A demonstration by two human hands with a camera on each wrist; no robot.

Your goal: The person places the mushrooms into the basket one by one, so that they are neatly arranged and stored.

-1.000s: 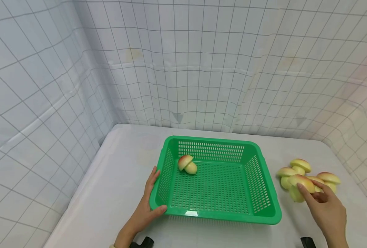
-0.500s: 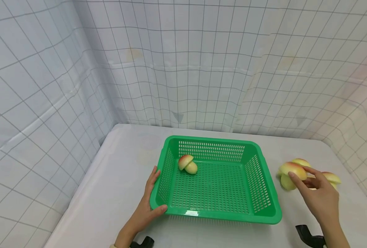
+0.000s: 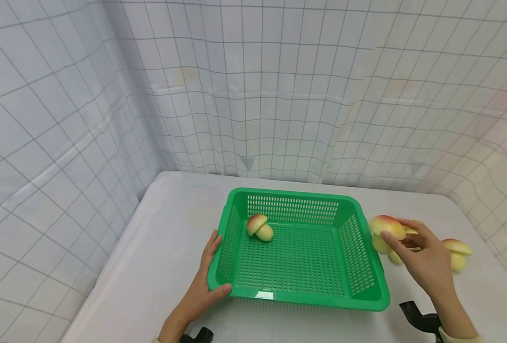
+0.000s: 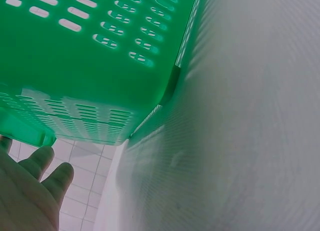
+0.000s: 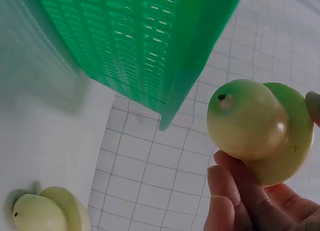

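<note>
My right hand [image 3: 426,262] pinches a toy mushroom [image 3: 385,227] between thumb and fingers, held up beside the right rim of the green basket [image 3: 313,301]. In the right wrist view this mushroom [image 5: 250,121] shows its pale stem with a dark spot at the end. My left hand [image 3: 202,288] lies against the basket's front left corner, fingers straight along the outer side and thumb on the front rim. Inside the basket, at the left, lies one mushroom [image 3: 259,227] with a redder cap.
Right of the basket, another mushroom [image 3: 456,252] lies on the white table [image 3: 180,205]. More mushrooms sit partly hidden behind my right hand. White gridded cloth [image 3: 253,95] stands around the table's back and sides.
My right hand has lifted the mushroom from the group at the right and carried it left, up to the basket's right rim. The left hand and the basket have stayed put.
</note>
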